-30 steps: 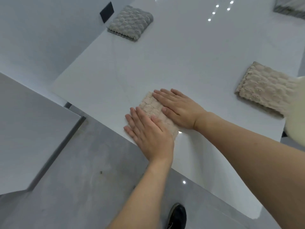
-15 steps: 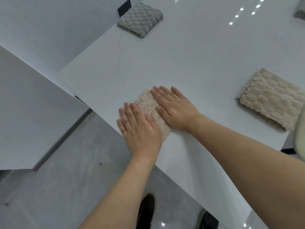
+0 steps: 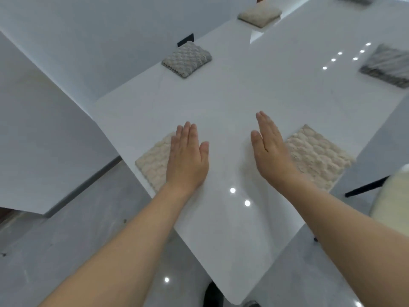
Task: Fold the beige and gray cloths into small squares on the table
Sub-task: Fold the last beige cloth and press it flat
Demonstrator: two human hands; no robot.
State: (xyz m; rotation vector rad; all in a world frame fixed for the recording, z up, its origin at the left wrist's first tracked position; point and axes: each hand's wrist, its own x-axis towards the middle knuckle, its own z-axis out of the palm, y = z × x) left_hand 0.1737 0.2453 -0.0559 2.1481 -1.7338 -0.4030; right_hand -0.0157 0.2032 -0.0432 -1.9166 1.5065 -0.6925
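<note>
Beige folded cloth lies half hidden under the flat, open left hand; right hand open, empty.

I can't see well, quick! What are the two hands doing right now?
Left hand: open and flat, holding nothing, partly over a folded beige cloth.
Right hand: open, holding nothing, beside another beige cloth.

Glossy white surface; two near cloths cream-beige with a bubbled weave; farther cloth gray, same bubbled pattern; floor gray.
</note>
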